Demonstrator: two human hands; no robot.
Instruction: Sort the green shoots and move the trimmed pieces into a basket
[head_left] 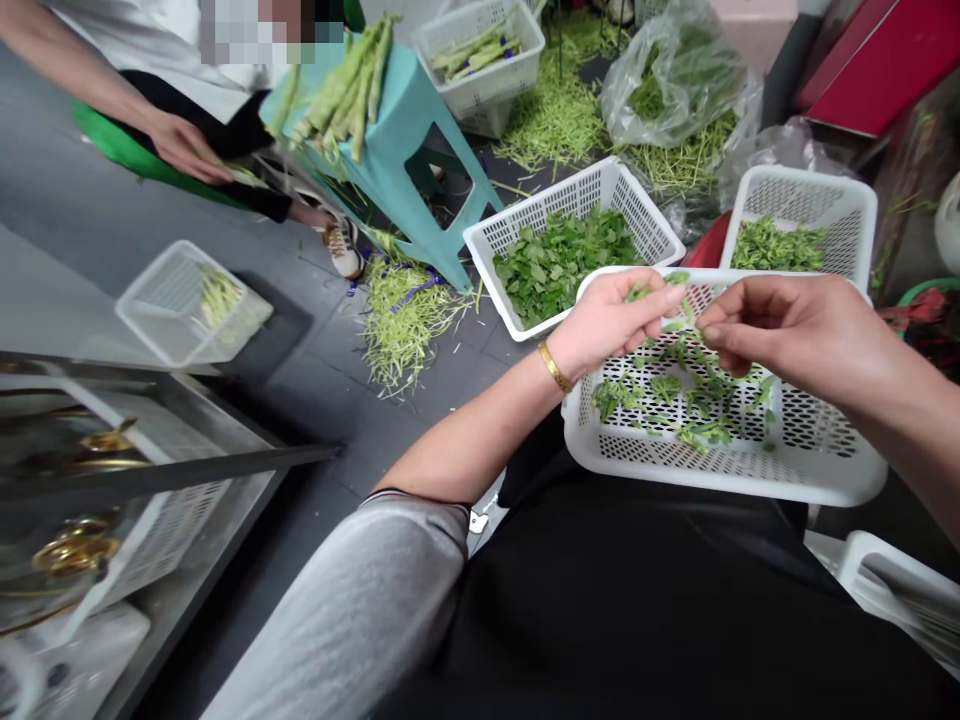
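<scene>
My left hand (622, 315), with a gold bracelet on the wrist, is closed with thumb and fingers around a small green leafy sprig (679, 322). Just beside it, my right hand (787, 325) has its fingertips pinched together close to the sprig; what they hold, if anything, is too small to make out. Both hands hover over a white perforated basket (720, 482) in front of my body. Scattered green leaf pieces (701, 395) lie on its bottom.
A white basket (517, 325) of green leaves and a smaller basket (799, 180) of greens stand beyond. At a teal stool (405, 110) bearing long stalks, another person's hand (187, 148) holds a stalk. Peelings (405, 325) litter the floor; a metal rack (247, 470) stands left.
</scene>
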